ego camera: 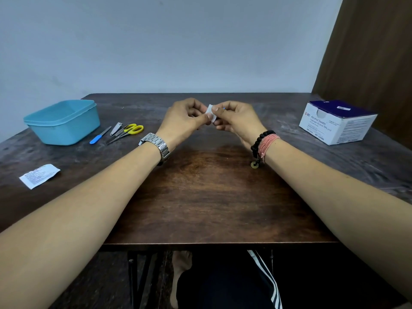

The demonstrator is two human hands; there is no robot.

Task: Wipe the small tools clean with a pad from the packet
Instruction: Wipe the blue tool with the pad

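Two hands meet above the far middle of the table (207, 197), and between them we hold a small white pad (211, 112). Our left hand (186, 121) pinches the pad's near lower corner between thumb and curled fingers, and our right hand (236, 120) pinches its right side the same way. A sliver of blue shows just past the right fingers; we cannot tell what it is. The pad is raised off the wood, touching only our fingers.

On our left wrist sits a metal watch (156, 144); on the right wrist we wear a string of black beads (259, 141) with a small coin hanging from it, beside a band of pink cord (268, 141).

Left of the hands, the small tools lie in a close group on the table: a nail file with a blue handle (99, 135), a nail clipper (116, 128), and scissors with yellow handles (127, 133), with another thin metal tool lying against the scissors. Just beyond them to the left stands a light blue plastic tub (63, 122). Nearer to us on the left edge lies a torn white packet (40, 175) with small print, flat on the wood and well apart from the tools.

Far right on the table stands a white and dark blue box (337, 122) marked Alcohol Swabs, its top flap open.
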